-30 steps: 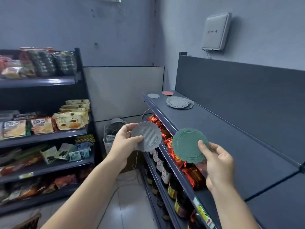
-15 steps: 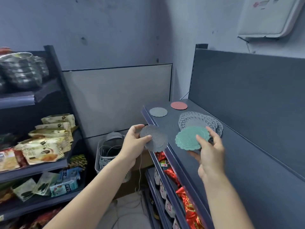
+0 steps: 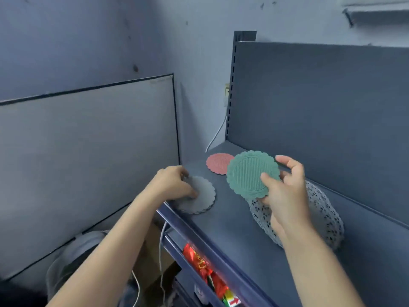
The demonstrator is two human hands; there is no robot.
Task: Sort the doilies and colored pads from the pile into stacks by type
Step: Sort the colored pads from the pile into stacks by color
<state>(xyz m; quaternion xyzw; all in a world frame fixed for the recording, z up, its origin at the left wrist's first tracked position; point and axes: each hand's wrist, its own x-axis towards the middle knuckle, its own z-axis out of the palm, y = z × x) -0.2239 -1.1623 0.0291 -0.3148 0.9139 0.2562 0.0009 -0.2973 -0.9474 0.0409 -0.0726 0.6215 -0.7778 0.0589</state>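
**Change of state.** Half a second before, the left hand point(image 3: 174, 185) held the grey pad point(image 3: 200, 196) in the air, off the front edge of the shelf point(image 3: 232, 229). At this moment the grey pad lay flat on the shelf, to the left of the doily pile point(image 3: 325, 213) and well apart from it. It rested on what appeared to be a second grey pad. The left hand's fingers were curled over its near edge, with the thumb on top.

The right hand point(image 3: 285, 191) pinched the green pad point(image 3: 250, 173) between thumb and fingers. The green pad had been raised from low over the doily pile to a tilted position above the pile's left end.

**Meaning for the task.** The grey pad was judged placed, pending release. The green pad was not yet placed. The only other stack seen was the red pad point(image 3: 218, 162), beyond and left of the doily pile. A new green location would likely be needed.
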